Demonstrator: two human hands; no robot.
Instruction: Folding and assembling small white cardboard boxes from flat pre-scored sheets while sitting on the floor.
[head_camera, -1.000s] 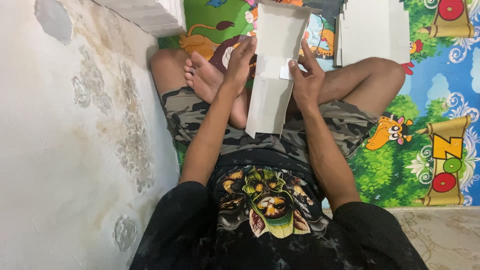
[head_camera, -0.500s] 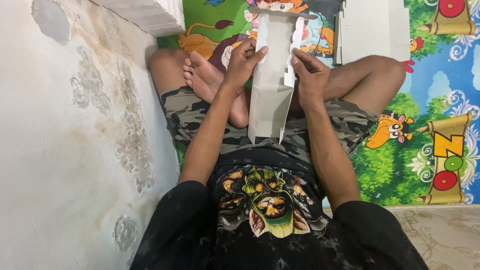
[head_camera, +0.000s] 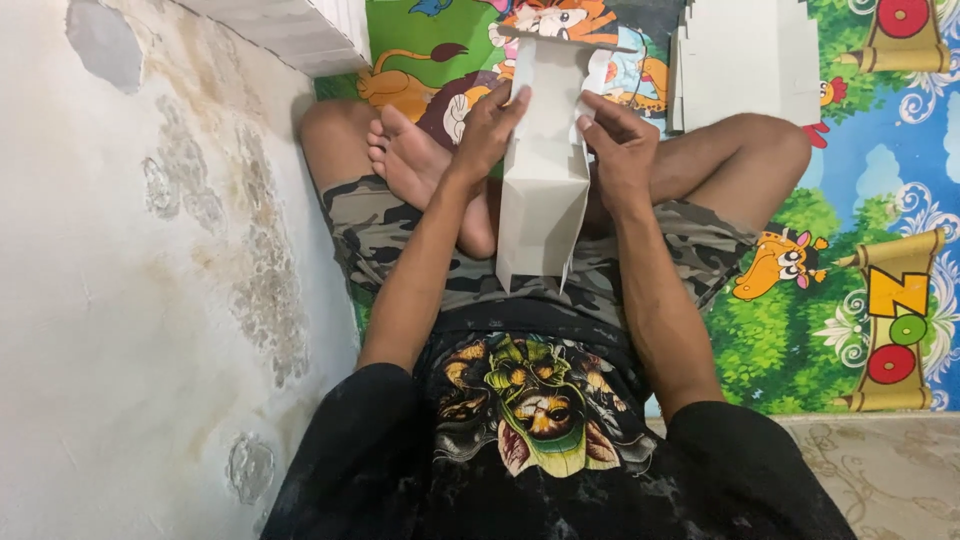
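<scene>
Person seated cross-legged on a cartoon play mat (head_camera: 860, 200). White folded carton (head_camera: 545, 185) held upright over the lap. Left hand (head_camera: 492, 128) presses its left edge, fingers curled onto the card. Right hand (head_camera: 622, 148) pinches the right edge, fingers closed on a flap. Flat white stack (head_camera: 745, 60) lies beyond the carton, past the right knee. Stained wall (head_camera: 150, 280) left of the carton.

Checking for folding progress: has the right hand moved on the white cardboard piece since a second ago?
Yes. The right hand has shifted up the white cardboard piece, away from the crossed legs and toward the white stack on the mat.
</scene>
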